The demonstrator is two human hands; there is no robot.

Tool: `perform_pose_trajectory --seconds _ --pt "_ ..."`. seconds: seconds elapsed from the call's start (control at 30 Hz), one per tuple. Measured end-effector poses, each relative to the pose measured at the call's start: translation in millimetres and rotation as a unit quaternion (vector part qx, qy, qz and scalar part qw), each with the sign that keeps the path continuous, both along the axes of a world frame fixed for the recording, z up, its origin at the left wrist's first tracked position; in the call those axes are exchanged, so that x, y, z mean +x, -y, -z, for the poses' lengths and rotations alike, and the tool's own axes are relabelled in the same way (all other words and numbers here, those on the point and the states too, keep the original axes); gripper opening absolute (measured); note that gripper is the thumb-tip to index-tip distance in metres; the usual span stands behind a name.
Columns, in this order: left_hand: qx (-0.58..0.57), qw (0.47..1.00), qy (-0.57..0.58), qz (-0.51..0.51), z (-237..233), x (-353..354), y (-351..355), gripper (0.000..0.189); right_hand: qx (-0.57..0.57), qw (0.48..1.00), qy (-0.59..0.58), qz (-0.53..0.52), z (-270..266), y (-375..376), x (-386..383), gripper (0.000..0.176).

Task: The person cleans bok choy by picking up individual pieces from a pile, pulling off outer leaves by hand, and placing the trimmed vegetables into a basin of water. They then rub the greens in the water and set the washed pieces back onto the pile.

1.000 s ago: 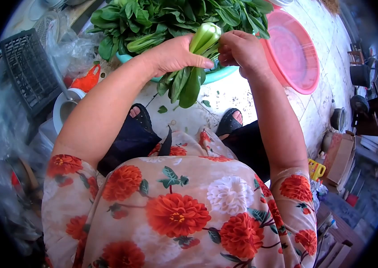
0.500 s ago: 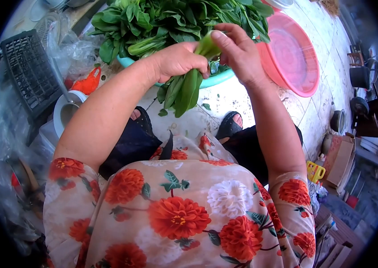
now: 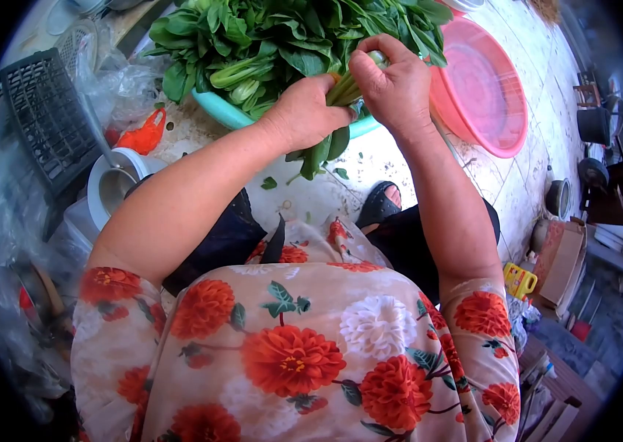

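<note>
My left hand [image 3: 310,114] is closed around the stalks of a bok choy [image 3: 344,91], whose leaves hang below the palm. My right hand [image 3: 394,82] grips the pale base end of the same bok choy, thumb and fingers curled round it. Both hands are over the near edge of a teal basin [image 3: 217,112]. A tall heap of bok choy leaves [image 3: 252,33] fills that basin and spills past its rim. Fingers partly hide the base of the held bok choy.
A pink basin [image 3: 506,125] stands right of the heap. On the left are a dark plastic crate [image 3: 50,121], a white bucket [image 3: 98,195] and an orange-red bag [image 3: 145,134]. Small leaf scraps [image 3: 269,183] lie on the tiled floor near my sandal [image 3: 376,206].
The bok choy has tilted and moved slightly right, and its hanging leaves show less below my left hand. My left hand has shifted right; my right hand has curled further round the base.
</note>
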State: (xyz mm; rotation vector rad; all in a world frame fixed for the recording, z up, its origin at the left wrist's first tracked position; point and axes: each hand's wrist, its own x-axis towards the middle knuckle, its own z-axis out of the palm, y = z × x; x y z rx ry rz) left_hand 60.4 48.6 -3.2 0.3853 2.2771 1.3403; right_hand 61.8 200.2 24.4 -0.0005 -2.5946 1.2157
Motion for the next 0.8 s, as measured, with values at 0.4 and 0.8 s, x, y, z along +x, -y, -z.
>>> perform_pose_trajectory --seconds 0.4,0.8 --pt "0.359 0.872 0.333 -0.010 -10.0 -20.6 18.3 0.027 -0.368 0.914 0.162 -0.064 -21.3 -26.1 -1.2 0.045" --pt "0.391 0.853 0.347 0.005 -8.8 -26.7 21.8 0.024 -0.098 0.987 0.093 -0.091 -8.0 -9.5 16.2 0.020"
